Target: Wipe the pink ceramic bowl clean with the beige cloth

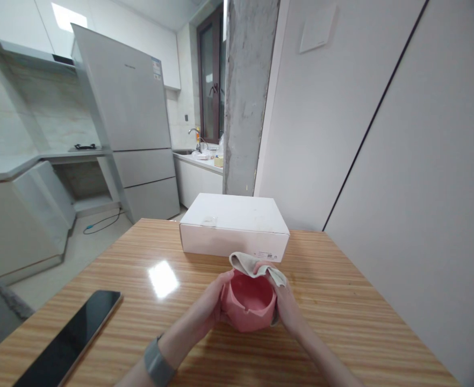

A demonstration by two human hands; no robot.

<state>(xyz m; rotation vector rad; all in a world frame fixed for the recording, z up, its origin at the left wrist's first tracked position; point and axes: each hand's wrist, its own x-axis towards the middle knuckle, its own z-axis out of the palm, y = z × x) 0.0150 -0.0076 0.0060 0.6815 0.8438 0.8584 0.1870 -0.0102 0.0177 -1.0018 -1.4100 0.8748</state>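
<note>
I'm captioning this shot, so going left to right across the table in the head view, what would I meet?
Phone → grey wristband → left hand → pink vessel → right hand.

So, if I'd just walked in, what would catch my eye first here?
Probably the angular pink bowl at lower center, gripped by the left hand while the right hand holds a pale cloth against it. Just beyond sits a white box on the striped wooden table. A dark-screened phone lies at lower left.
</note>
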